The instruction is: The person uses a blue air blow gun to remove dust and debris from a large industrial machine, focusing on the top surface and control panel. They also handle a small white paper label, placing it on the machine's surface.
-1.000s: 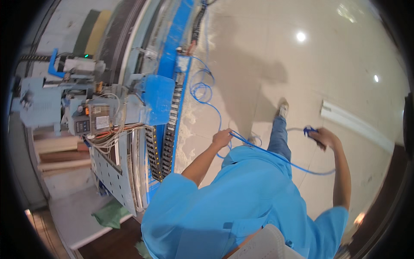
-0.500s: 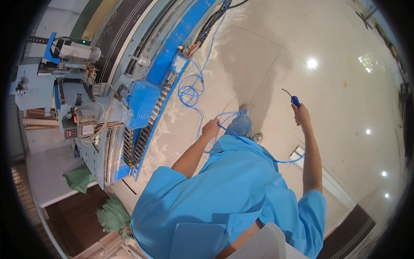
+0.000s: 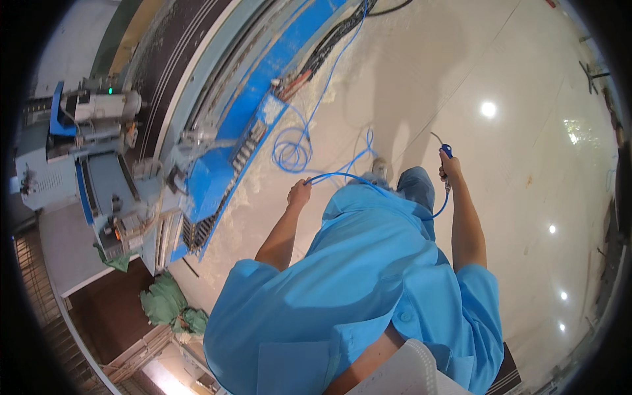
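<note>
My right hand [image 3: 449,166] is closed around the handle of a blue air blow gun [image 3: 447,151], its thin bent metal nozzle pointing up and away from me. From the gun's lower end a blue air hose [image 3: 338,174] runs down, passes behind my blue shirt and comes out toward the left. My left hand [image 3: 299,193] grips that hose out to my left, above the floor. Beyond it, loose coils of the hose [image 3: 291,150] lie on the floor beside the machine, and a strand leads away along the machine toward the far end.
A long blue and grey machine [image 3: 262,125] with a cable chain takes up the left side. Green cloth bundles [image 3: 164,299] sit at the lower left. Pale dust streaks the tiled floor [image 3: 513,178] near the machine. Black cables [image 3: 342,26] run along its far end.
I have stepped forward along the machine, and my legs have changed position. My left hand has shifted outward with the hose. The right hand still holds the blow gun, slightly more inward.
</note>
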Demonstrator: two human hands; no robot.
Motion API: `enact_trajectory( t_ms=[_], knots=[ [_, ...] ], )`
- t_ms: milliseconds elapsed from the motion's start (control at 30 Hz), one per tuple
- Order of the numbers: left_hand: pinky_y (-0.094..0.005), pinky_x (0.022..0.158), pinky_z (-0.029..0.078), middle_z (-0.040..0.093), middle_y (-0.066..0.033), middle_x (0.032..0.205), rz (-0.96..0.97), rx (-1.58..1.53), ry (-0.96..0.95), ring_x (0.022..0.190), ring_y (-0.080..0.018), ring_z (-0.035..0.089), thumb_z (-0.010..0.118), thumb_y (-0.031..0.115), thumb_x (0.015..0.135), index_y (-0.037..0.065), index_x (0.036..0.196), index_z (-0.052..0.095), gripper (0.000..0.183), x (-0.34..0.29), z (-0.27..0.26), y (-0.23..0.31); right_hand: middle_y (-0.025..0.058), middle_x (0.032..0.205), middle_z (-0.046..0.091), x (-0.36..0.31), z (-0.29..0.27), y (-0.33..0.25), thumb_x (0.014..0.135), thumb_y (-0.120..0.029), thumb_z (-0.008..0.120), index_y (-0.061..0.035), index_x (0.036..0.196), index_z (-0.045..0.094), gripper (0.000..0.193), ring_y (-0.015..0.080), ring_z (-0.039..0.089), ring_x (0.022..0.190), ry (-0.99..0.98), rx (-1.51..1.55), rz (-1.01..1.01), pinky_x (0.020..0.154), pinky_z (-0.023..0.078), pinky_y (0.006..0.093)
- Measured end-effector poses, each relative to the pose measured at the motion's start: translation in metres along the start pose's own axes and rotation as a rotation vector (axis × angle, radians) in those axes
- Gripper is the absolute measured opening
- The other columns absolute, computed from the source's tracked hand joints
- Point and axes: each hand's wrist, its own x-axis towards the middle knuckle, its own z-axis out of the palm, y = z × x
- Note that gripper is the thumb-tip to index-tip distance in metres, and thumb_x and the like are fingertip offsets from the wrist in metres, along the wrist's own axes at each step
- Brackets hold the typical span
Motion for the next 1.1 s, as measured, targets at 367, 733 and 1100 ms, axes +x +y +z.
enact_trajectory(
  t_ms=[367, 733, 1100],
  knots=[
    [-0.0485, 0.088, 0.051, 0.071, -0.0195, 0.106, 0.016, -0.109, 0.044, 0.105, -0.0390, 0.066, 0.047, 0.051, 0.096, 0.013, 0.099, 0.072, 0.046, 0.119, -0.034, 0.186, 0.0069, 0.053, 0.049, 0.188, -0.073, -0.189, 0.096, -0.047, 0.059, -0.0072, 0.072, 0.049, 0.047, 0.0208, 0.049, 0.041, -0.009, 0.197, 0.013, 0.037, 0.041, 0.0386],
    [-0.0437, 0.076, 0.050, 0.071, -0.0151, 0.080, 0.023, -0.275, 0.055, 0.083, -0.0343, 0.069, 0.048, 0.048, 0.096, 0.006, 0.085, 0.071, 0.049, 0.175, -0.079, 0.396, 0.0048, 0.051, 0.046, 0.315, -0.190, -0.323, 0.098, -0.047, 0.059, -0.0126, 0.071, 0.045, 0.046, 0.0196, 0.046, 0.039, 0.128, 0.622, 0.152, 0.037, 0.036, 0.0352],
    [-0.0397, 0.076, 0.051, 0.071, -0.0127, 0.078, 0.096, -0.196, -0.030, 0.081, -0.0290, 0.070, 0.049, 0.049, 0.097, 0.005, 0.092, 0.073, 0.050, 0.282, -0.143, 0.597, 0.0044, 0.051, 0.046, 0.441, -0.239, -0.446, 0.098, -0.047, 0.059, -0.0141, 0.074, 0.048, 0.042, 0.0191, 0.043, 0.039, 0.183, 0.698, 0.212, 0.038, 0.035, 0.0356]
  ],
)
